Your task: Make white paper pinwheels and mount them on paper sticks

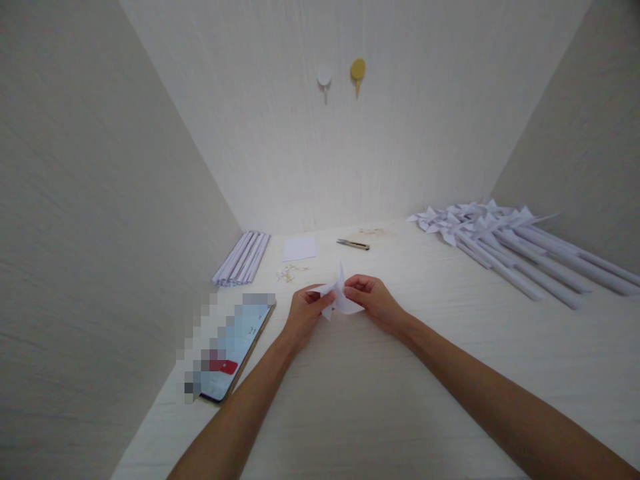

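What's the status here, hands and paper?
Left hand and right hand both pinching folded white paper above desk. Phone beside left wrist. Nothing in the way.

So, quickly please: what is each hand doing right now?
Left hand: closed on the folded white paper, at its left side.
Right hand: closed on the same paper, at its right side.

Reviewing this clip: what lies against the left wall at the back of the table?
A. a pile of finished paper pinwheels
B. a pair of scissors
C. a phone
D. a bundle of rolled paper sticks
D: the paper sticks lie bundled along the left wall, while the pinwheels are piled on the right side and both hands fold a paper piece mid-table.
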Tool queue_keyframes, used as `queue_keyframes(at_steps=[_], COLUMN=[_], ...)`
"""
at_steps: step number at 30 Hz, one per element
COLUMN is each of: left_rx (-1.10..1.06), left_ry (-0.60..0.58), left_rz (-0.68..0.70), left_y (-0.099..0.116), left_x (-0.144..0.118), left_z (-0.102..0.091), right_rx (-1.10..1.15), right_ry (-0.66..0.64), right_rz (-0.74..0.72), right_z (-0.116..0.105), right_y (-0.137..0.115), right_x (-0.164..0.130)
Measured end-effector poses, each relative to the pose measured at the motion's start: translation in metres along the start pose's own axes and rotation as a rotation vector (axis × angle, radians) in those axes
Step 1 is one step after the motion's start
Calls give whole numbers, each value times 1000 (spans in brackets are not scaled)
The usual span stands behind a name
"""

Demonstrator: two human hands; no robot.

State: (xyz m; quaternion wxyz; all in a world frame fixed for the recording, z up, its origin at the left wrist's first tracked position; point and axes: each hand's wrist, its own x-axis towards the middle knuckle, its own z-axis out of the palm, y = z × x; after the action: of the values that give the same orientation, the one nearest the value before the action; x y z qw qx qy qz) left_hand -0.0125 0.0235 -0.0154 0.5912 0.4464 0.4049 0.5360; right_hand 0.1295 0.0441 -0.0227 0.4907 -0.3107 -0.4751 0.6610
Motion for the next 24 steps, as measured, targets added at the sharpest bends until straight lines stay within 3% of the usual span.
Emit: queue_keyframes(at_steps=[12, 24], left_rx=[12, 76], left_ry=[-38, 22], left_rz=[-9, 21], left_y=[-3, 1], left_x=[0, 0], left_z=[-3, -1], right_rx=[-78, -67], right_ry=[-7, -25], right_rz=[4, -26], right_z=[1, 0], right_y=[-1, 1], right_x=[-2, -1])
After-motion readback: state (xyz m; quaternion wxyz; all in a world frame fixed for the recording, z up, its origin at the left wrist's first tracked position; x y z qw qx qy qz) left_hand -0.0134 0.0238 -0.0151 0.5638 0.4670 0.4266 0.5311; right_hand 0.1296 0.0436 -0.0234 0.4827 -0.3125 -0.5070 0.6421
